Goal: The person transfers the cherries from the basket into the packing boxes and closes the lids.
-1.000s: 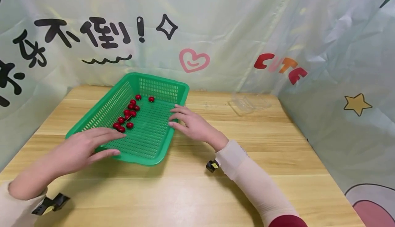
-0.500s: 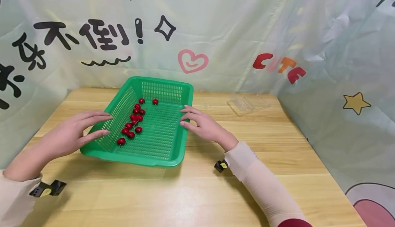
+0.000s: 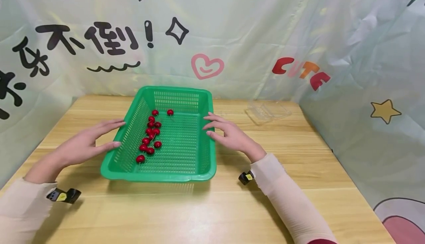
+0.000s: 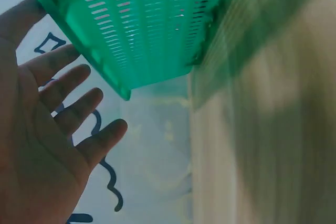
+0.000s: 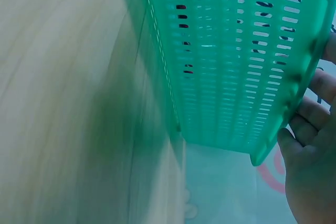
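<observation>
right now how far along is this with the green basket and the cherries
Done: the cherries lie inside the green basket, which sits flat on the table. In hand: the left hand and right hand flank its sides with straight fingers, gripping nothing. Left: the clear tray sits empty, untouched.

You are wearing long, thin sleeves in a pale cream-pink colour on both arms, and they are reaching down to the wrists. Under the right sleeve, a dark red layer is showing near the elbow. Your left hand [image 3: 84, 144] and right hand [image 3: 229, 135] are wearing no gloves. A small black device with a yellow mark is sitting under each wrist.
</observation>
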The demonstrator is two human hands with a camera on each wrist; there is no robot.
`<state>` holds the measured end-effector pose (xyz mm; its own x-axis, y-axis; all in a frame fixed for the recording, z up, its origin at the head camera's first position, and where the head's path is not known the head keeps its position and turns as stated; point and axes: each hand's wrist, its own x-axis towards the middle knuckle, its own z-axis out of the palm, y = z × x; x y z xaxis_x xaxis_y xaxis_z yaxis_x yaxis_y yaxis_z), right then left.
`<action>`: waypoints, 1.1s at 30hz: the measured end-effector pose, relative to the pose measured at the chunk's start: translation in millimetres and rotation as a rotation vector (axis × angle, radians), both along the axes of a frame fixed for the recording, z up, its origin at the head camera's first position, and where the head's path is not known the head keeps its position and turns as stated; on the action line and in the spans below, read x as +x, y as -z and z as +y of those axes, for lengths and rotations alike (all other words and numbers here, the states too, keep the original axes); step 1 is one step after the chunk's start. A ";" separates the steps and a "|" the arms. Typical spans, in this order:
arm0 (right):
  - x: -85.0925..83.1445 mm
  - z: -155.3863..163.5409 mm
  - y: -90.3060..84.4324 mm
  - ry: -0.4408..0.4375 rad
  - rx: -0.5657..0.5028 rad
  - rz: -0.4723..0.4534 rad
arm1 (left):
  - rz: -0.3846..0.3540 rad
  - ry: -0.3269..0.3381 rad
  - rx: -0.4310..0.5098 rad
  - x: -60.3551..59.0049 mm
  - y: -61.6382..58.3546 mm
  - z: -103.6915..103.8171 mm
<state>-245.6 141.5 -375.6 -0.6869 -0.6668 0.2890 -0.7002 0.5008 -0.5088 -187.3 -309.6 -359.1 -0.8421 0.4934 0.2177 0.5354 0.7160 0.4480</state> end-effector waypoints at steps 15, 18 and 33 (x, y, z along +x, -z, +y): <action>-15.7 40.5 9.2 0.333 -0.073 0.053 | -0.021 -0.040 0.067 -2.0 10.2 9.9; -22.1 51.0 12.8 0.410 -0.040 0.040 | -0.024 -0.045 0.091 -10.0 10.7 11.5; -55.2 95.2 16.9 0.713 0.123 0.116 | -0.079 -0.061 0.190 -44.4 21.4 24.4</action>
